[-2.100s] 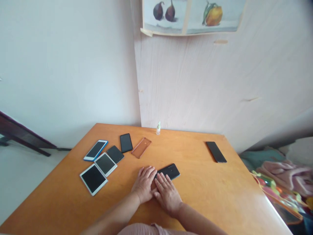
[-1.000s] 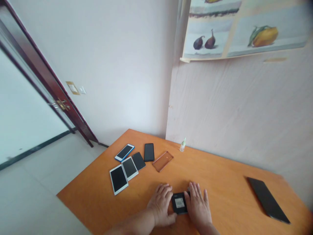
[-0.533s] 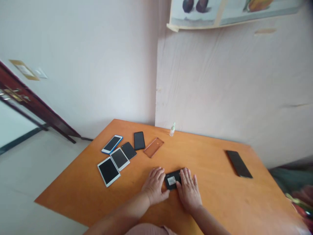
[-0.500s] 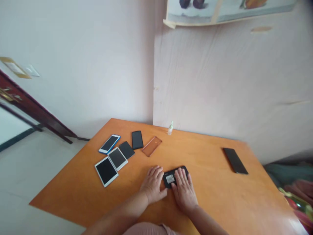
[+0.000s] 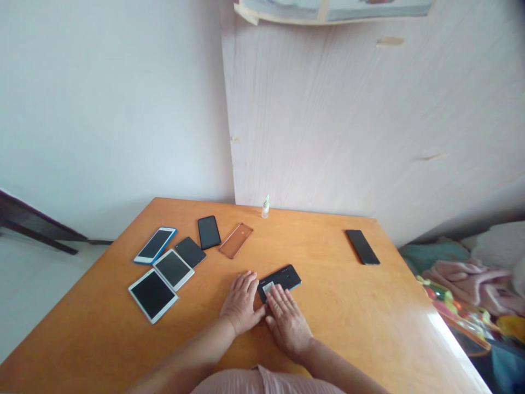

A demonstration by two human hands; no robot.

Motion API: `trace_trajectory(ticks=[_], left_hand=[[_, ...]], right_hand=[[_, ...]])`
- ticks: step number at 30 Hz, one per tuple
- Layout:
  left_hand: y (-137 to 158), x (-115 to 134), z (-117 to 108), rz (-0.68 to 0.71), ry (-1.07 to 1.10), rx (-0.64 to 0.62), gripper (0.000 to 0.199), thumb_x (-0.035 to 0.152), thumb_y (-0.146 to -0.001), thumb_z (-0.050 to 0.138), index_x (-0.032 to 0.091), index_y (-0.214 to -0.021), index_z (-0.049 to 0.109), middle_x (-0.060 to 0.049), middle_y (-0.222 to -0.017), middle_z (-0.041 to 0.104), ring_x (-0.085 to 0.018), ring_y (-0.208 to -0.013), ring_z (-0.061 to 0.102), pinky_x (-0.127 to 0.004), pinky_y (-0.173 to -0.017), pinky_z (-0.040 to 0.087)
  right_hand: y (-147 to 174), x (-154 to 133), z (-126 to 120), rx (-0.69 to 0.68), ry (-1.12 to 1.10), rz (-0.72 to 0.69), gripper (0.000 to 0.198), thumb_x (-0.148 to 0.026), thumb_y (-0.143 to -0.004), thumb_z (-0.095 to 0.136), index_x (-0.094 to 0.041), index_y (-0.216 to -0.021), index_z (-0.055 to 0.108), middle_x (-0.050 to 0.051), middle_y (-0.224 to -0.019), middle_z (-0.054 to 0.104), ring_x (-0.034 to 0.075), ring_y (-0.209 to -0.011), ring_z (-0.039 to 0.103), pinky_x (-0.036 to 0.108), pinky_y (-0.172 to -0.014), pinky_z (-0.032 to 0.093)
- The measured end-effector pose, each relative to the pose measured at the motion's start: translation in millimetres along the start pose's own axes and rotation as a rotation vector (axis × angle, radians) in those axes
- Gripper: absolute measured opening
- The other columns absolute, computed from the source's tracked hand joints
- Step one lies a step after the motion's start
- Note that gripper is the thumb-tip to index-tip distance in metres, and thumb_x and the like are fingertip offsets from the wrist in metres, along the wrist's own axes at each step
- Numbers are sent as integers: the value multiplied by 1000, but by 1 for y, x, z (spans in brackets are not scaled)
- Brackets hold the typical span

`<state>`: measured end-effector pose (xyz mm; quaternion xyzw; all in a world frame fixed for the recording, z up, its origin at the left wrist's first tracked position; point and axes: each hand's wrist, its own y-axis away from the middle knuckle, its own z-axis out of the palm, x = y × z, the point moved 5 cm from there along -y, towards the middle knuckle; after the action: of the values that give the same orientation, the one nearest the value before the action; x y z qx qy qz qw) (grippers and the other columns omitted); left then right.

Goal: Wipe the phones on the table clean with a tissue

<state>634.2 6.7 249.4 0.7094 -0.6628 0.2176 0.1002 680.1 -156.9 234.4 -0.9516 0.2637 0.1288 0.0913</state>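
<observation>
A black phone point(image 5: 288, 278) lies back up on the wooden table point(image 5: 328, 328), its camera end pointing to the right. A white label point(image 5: 268, 287) sits near its left end. My right hand point(image 5: 289, 325) rests flat with its fingers over the label's lower right part. My left hand point(image 5: 241, 303) is at the phone's left end, fingers stretched out and thumb apart near the lower corner. Whether the left thumb presses on the phone, I cannot tell.
To the left lie a white tablet point(image 5: 153, 295), a smaller white device point(image 5: 174, 269), a blue-edged phone point(image 5: 156, 244) and two dark phones point(image 5: 209, 232). Farther back are a brown phone case point(image 5: 237, 241) and small bottle point(image 5: 266, 208). Another black phone point(image 5: 363, 247) lies right.
My right hand has slid left along the phone, from its camera end onto the label. My left hand stays at the phone's left end. The view has shifted to the right.
</observation>
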Motion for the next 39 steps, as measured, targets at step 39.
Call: trace_trajectory(ticks=[39], left_hand=[[0, -2, 1, 17, -16, 34, 62, 37, -74, 64, 19, -131, 50, -13, -140, 51, -34, -136, 40, -55, -117, 28]], right_hand=[[-6, 3, 0, 25, 7, 21, 53, -32, -99, 43, -16, -149, 40, 9, -157, 32, 25, -148, 22, 49, -121, 22]])
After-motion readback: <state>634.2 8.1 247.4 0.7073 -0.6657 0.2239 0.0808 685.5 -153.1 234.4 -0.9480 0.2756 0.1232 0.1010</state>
